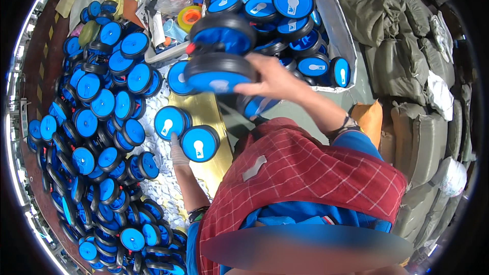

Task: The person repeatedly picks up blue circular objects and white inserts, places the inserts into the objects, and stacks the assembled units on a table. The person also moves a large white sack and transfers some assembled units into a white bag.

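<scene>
My right hand (272,77) grips a wheel pair (219,79), two blue discs with black tyres, held up in front of the bin and blurred by motion. A red piece shows between its wheels. My left hand (178,154) is low beside two blue wheels on the yellow-topped bench. One finger stretches over the face of the farther wheel (169,123), next to its white label. The nearer wheel (200,143), also labelled, hides part of that hand. Another wheel (179,77) stands just left of the raised pair.
A white-lined bin (342,35) of labelled wheels stands at the far middle. Many unlabelled wheel pairs (87,86) heap along the left. Grey sacks (395,71) are stacked on the right. A tray (170,53) with an orange and yellow tape roll (191,18) sits at the back.
</scene>
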Demonstrator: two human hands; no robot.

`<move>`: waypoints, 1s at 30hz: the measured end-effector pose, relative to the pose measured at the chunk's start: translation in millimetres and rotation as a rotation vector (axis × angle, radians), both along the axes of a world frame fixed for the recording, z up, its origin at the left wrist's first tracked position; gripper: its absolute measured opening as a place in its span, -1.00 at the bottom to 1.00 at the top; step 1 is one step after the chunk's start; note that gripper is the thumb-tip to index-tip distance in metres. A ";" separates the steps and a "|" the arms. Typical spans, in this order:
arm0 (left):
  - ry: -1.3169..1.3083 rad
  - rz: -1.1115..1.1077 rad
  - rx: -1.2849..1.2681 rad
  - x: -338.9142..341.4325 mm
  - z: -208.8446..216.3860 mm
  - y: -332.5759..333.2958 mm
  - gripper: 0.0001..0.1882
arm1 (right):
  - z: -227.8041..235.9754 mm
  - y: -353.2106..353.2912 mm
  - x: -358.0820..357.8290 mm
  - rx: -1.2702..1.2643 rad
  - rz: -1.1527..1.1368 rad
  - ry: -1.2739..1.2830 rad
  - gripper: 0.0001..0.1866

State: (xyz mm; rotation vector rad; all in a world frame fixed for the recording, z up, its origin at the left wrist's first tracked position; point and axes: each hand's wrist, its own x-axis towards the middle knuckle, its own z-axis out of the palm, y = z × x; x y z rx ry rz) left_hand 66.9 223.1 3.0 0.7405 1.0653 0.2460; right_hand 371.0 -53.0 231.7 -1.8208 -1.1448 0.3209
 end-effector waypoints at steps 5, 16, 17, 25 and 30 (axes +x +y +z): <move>-0.018 0.020 0.310 -2.1 23.4 -19.1 -0.39 | -17.9 -19.2 34.5 -0.414 -0.302 -0.524 -0.42; -0.334 -0.019 0.516 77.6 122.3 -54.5 -0.28 | -82.2 -60.7 73.5 -0.126 -0.114 -0.540 -0.50; -0.393 -0.046 0.531 91.8 129.0 -60.4 -0.26 | -66.7 -68.8 69.8 -0.039 -0.058 -0.530 -0.53; -0.624 -0.150 0.810 234.0 235.6 -158.6 -0.14 | -151.5 -272.1 175.2 -0.264 -1.122 -0.569 -0.36; -0.834 -0.311 0.815 346.3 250.5 -211.6 -0.19 | -248.1 -370.3 215.6 -0.049 -1.094 0.255 -0.55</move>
